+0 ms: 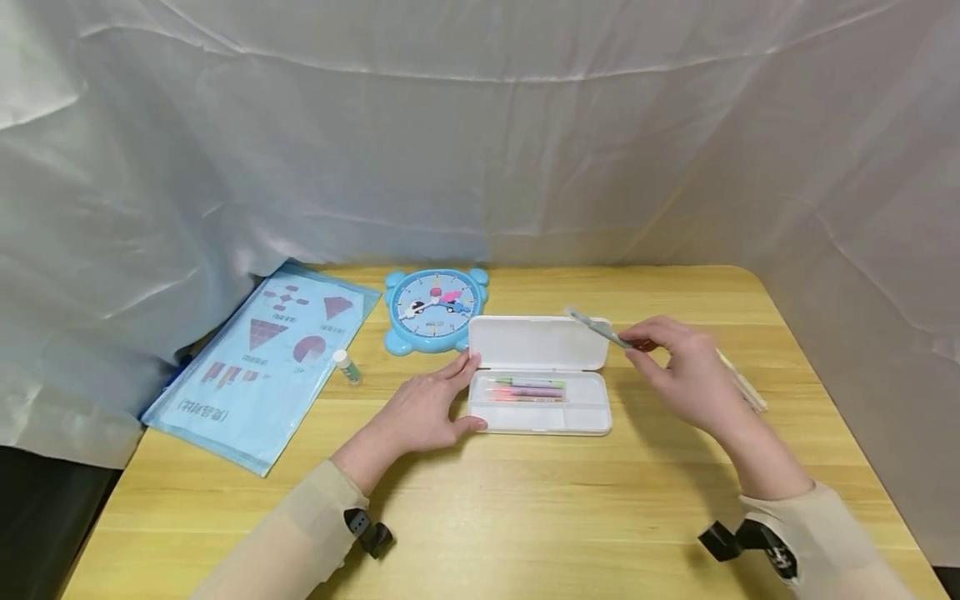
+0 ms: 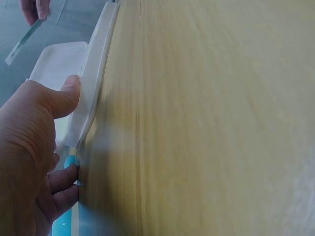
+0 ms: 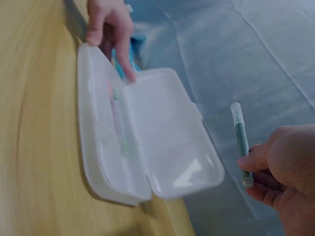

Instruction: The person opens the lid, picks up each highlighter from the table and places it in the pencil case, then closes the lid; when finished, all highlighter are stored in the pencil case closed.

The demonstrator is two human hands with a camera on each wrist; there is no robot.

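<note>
An open white pencil case (image 1: 540, 423) lies on the table, its lid (image 1: 532, 343) folded back. Several coloured pens (image 1: 528, 389) lie inside, toward the left of its back compartment. My left hand (image 1: 423, 414) holds the case's left end, thumb at the front corner and index finger by the hinge. Above and right of the case, my right hand (image 1: 690, 375) pinches a grey-green marker pen (image 3: 241, 140) between thumb and fingers. The pen's clear-capped end points left, over the lid's right edge in the head view.
A blue toy clock (image 1: 437, 310) lies behind the case. To the left are a glue stick (image 1: 347, 367) standing up and a blue document folder (image 1: 262, 358). Pale yellow, stick-like items (image 1: 742, 383) lie partly hidden behind the right hand. A grey curtain (image 1: 510, 150) hangs behind the table.
</note>
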